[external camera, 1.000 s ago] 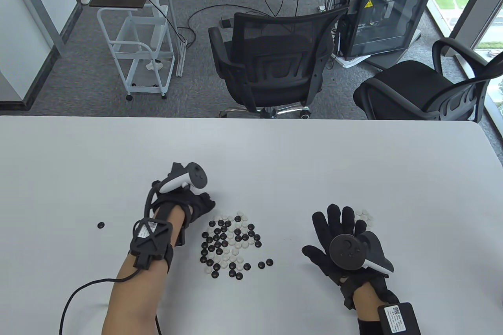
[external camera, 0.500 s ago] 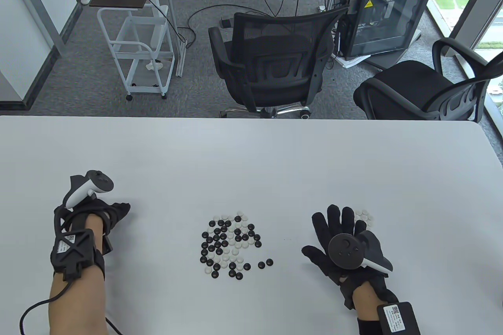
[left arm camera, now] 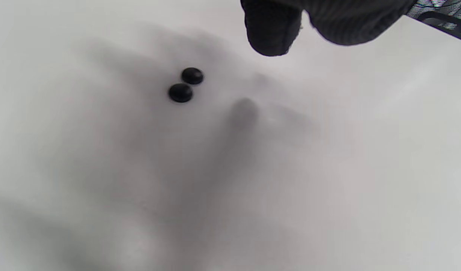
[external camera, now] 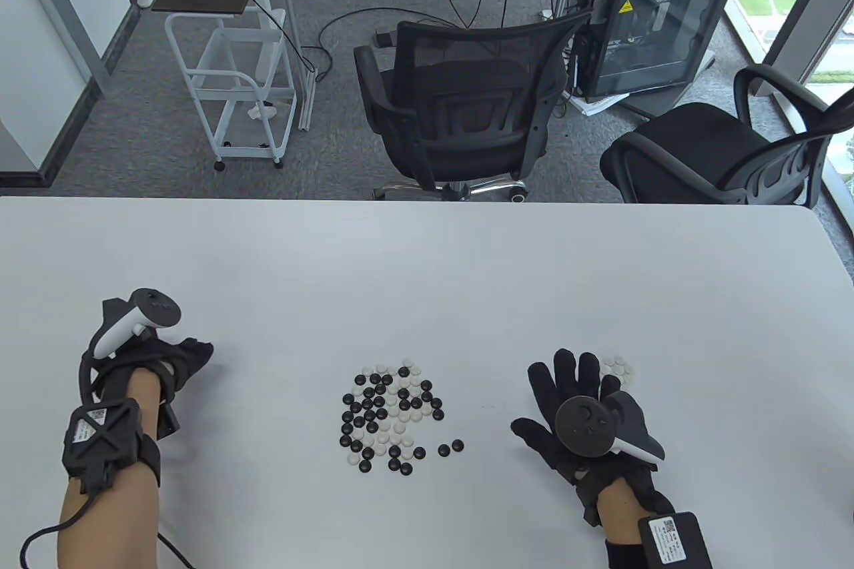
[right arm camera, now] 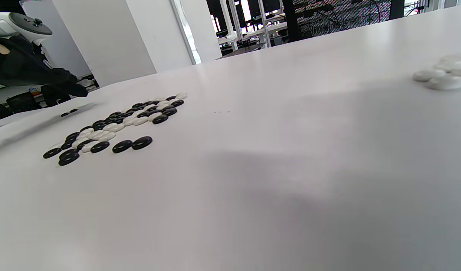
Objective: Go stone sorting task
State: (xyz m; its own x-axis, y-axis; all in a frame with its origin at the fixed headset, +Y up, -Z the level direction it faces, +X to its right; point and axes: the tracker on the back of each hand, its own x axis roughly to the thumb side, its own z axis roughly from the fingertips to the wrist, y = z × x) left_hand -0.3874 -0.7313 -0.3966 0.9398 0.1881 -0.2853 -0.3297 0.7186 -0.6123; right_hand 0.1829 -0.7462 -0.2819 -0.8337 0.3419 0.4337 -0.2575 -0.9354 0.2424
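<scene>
Two black stones (left arm camera: pixel 186 85) lying on the bench (external camera: pixel 427 262) just under the left hand (external camera: pixel 177 362), fingertips (left arm camera: pixel 272 34) curled, holding nothing. Right hand (external camera: pixel 574 395) spread flat beside the white stones (external camera: pixel 619 367). Mixed pile (external camera: pixel 390 415) between. Risk: careless sweeps scattering sorted stones back.

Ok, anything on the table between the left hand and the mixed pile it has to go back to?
Nothing visible: only bare table lies between the left hand and the mixed pile. The two black stones sit below that hand, off that path.
</scene>
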